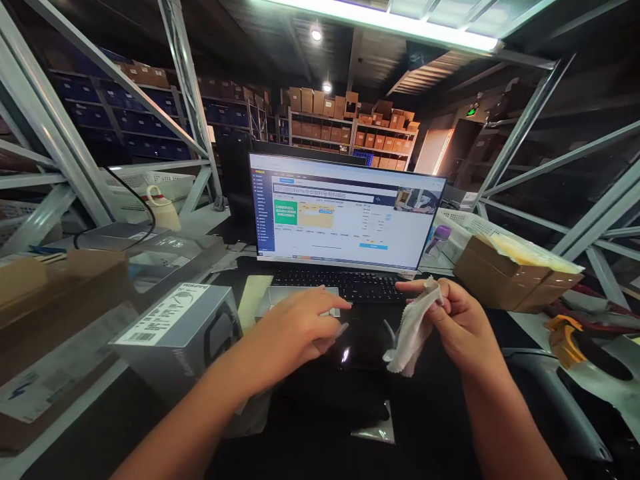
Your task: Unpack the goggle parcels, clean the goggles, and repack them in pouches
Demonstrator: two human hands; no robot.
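My right hand (463,323) pinches a whitish cloth with zigzag edges (413,337) that hangs down from its fingers; the index finger points left. My left hand (303,327) is half closed, its index finger stretched toward the right. A thin greyish, see-through scrap (333,339) shows under its curled fingers; I cannot make out what it is. Between the hands lies a dark, glossy surface with a bright reflection. Behind the left hand is a small grey tray-like box (273,295). Nearer me, a small clear plastic bag (377,430) lies on the black work surface.
A monitor (345,233) and black keyboard (360,287) stand ahead. To the left are a grey printed box (183,327) and an open cardboard box (65,320). On the right are a brown carton (505,273) and an orange tape dispenser (567,340). Metal struts frame both sides.
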